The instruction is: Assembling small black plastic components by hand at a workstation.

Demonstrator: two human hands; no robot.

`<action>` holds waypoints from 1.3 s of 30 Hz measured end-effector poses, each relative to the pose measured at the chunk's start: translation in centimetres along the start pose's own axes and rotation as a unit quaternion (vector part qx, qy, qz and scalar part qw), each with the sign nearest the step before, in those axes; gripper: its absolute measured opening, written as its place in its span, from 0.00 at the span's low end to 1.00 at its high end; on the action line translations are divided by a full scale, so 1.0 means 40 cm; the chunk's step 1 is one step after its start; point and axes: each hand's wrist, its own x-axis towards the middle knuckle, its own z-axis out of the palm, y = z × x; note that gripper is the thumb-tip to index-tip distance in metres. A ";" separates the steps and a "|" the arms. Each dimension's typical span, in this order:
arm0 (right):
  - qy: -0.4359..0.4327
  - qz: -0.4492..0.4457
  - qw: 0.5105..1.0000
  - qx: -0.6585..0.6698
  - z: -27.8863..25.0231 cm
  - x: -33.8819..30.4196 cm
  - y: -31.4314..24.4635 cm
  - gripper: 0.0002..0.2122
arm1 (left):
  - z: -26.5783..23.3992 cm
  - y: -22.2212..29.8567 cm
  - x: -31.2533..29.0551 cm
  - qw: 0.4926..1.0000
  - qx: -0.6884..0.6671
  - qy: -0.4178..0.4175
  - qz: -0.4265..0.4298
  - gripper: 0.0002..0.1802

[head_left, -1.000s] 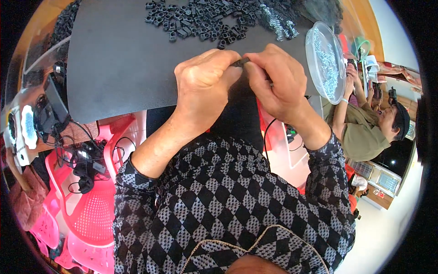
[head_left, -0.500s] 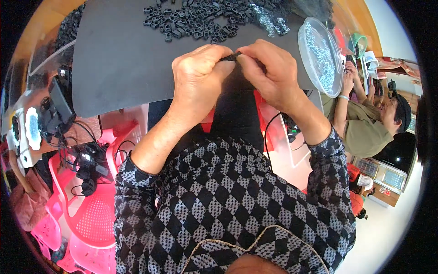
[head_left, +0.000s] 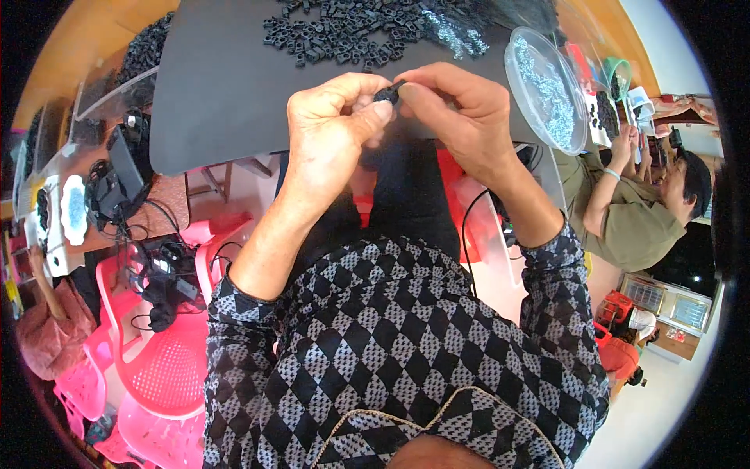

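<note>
Above black mat [head_left: 226, 94] | 2 hands — left [head_left: 332, 125], right [head_left: 461, 117] — pinching small black part [head_left: 387, 93]

Single head-worn fisheye cam, looking steeply down, close over hands and black mat [head_left: 226, 102]. Upright, unmirrored; edges bowed near rim. Forearms entering from below. No 2nd view, so no overlap.

Orange-brown desk [head_left: 94, 47] w/ black mat [head_left: 226, 86] on top; pile of small black parts [head_left: 344, 35] on mat, clear round tub [head_left: 547, 98] at rt edge.
</note>
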 end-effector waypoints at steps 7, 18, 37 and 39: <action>-0.004 -0.028 0.999 0.044 0.003 0.022 -0.011 0.05 | -0.024 0.003 0.020 0.993 -0.117 -0.015 -0.031 0.08; -0.027 -0.072 0.997 -0.018 -0.011 0.065 -0.005 0.06 | -0.028 0.016 0.033 0.997 -0.077 -0.004 -0.009 0.08; -0.041 -0.122 0.985 -0.116 0.018 0.082 -0.003 0.08 | -0.039 0.009 0.019 0.999 0.028 0.028 0.031 0.07; -0.031 -0.138 0.982 -0.123 0.023 0.080 0.000 0.08 | -0.039 0.013 0.016 0.999 0.032 0.032 0.026 0.06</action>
